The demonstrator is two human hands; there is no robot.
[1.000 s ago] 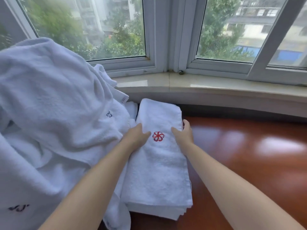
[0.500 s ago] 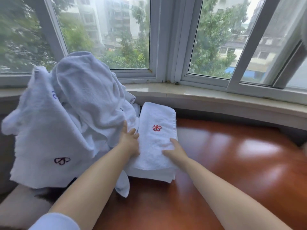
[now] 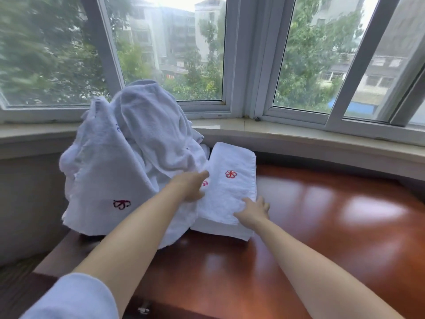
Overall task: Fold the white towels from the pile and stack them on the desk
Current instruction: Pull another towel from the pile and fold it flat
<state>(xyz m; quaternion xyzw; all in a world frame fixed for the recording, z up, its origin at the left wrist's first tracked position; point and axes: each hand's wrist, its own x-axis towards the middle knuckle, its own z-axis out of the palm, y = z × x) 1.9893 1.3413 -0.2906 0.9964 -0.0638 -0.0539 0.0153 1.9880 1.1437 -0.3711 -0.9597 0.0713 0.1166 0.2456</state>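
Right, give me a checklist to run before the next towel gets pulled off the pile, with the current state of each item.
1. Folded stack lies flat on the desk: ok.
2. Stack edges line up: cannot tell, the near end is blurred.
3. Right hand free: ok, open, fingers resting on the stack's near right corner.
4. Left hand free: ok, fingers straight, reaching where the pile and stack meet.
5. Unfolded pile still has towels: ok, it stands heaped to the left of the stack.
6. Pile clear of the stack: not ok, it leans against the stack's left side.
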